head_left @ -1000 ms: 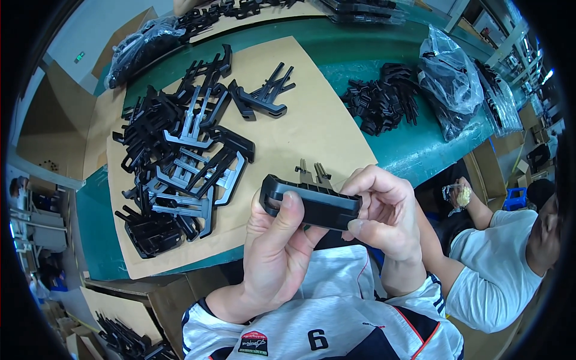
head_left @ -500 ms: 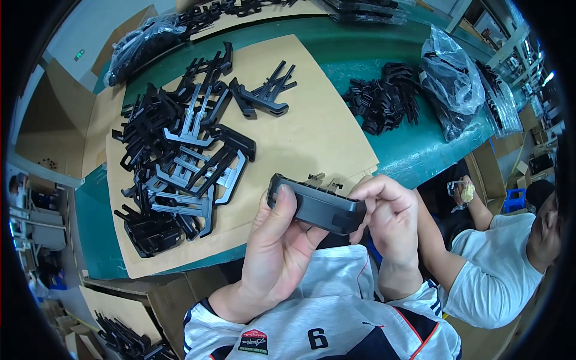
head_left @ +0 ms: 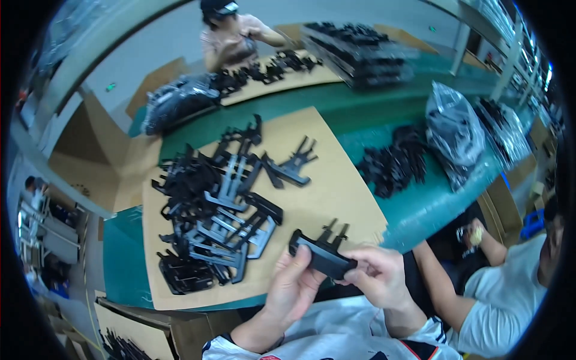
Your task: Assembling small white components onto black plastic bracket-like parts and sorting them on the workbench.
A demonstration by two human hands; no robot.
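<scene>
Between my two hands is a black plastic bracket [head_left: 323, 259] with a broad, rounded bar and two thin prongs pointing away from me. My left hand [head_left: 293, 287] grips its left end, thumb pressed on the face of the bar. At the other end, the fingers and thumb of my right hand [head_left: 381, 277] pinch the bar's corner. Beyond my left hand a heap of similar black brackets [head_left: 192, 186] lies on a cardboard sheet [head_left: 324, 174]. Two-pronged pieces [head_left: 294, 165] lie a little apart from that heap.
On the green table [head_left: 414, 219] are a pile of small black parts [head_left: 393, 159] and a clear plastic bag [head_left: 455, 129] of dark parts. Stacked, wrapped trays [head_left: 360, 57] stand at the back. A co-worker [head_left: 240, 42] works across the table; another person [head_left: 498, 288] sits at my right.
The view has tilted up, bringing the far co-worker into sight. The bracket has turned so its prongs show more, and my right hand has closed in on its right end.
</scene>
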